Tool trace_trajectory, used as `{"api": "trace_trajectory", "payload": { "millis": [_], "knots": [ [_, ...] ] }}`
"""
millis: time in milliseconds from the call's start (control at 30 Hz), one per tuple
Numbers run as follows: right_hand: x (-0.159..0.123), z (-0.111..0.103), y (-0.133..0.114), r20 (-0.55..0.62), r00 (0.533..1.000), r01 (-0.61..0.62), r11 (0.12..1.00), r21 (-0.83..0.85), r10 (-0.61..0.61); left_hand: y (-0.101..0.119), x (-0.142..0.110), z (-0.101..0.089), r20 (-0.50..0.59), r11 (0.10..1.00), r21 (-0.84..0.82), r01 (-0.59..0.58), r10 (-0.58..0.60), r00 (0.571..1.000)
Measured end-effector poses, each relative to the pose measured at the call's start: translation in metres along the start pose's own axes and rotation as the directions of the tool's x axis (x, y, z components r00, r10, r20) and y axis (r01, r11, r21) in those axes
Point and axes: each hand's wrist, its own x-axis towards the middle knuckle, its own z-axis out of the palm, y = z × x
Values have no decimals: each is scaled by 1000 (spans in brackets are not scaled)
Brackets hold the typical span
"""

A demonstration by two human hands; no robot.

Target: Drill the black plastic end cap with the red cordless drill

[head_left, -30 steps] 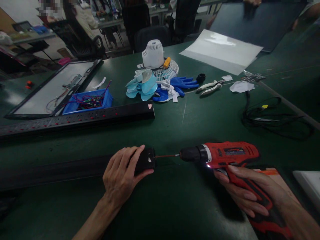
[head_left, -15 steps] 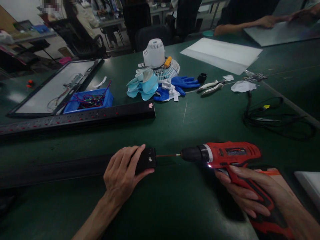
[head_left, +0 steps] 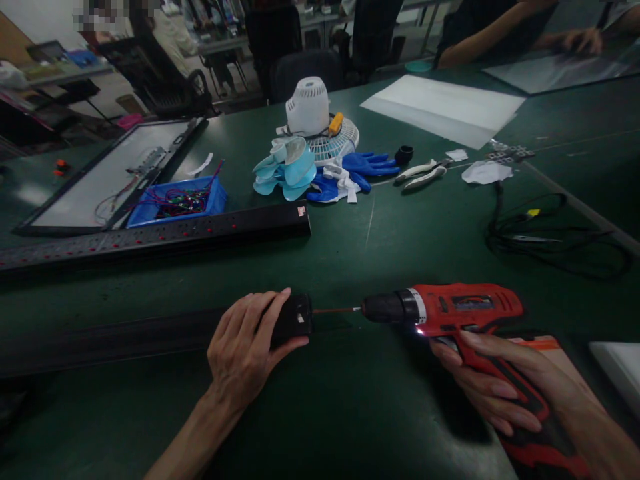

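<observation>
My left hand [head_left: 245, 350] is wrapped over the right end of a long black bar [head_left: 125, 337] that lies across the green table [head_left: 350, 413]. My right hand [head_left: 493, 383] grips the handle of a red cordless drill [head_left: 450, 310] lying level, its work light on. The drill's thin bit [head_left: 335, 311] points left and meets the end face of the bar just past my left fingers.
A second black bar with red dots [head_left: 150, 237] lies behind. Farther back are a blue bin of wires [head_left: 175, 200], a dismantled fan with light-blue blades [head_left: 305, 143], blue gloves [head_left: 363, 170], pliers [head_left: 420, 175], a black cable [head_left: 545, 233], a white sheet [head_left: 445, 107] and a framed panel [head_left: 105, 173]. Another person's arms [head_left: 500, 30] rest at the far right.
My hands, the bar and the drill have stayed put. At the far right, the other person has swapped a dark panel for a grey sheet and shifted their arms.
</observation>
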Motion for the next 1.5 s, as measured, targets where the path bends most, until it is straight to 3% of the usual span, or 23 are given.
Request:
{"api": "trace_trajectory", "payload": {
  "millis": [200,333,533,900,1200,1500],
  "knots": [
    [2,0,-1,81,997,20,1000,2,-20,0,1,0,-4,1000,-1,-5,5,1000],
    [0,5,1,25,999,48,999,14,-49,-1,0,0,3,1000,0,-5,5,1000],
    [-1,3,1,28,999,32,999,15,-32,-1,0,1,-4,1000,2,-2,2,1000],
    [5,-5,-3,169,986,7,1000,31,-12,0,0,1,-4,1000,3,-8,8,1000],
    [-3,1,1,51,998,26,997,66,-30,0,-1,0,4,1000,1,0,0,1000],
    [-1,0,-2,74,997,36,999,11,-36,0,1,0,-1,1000,0,-7,7,1000]
  ]
}}
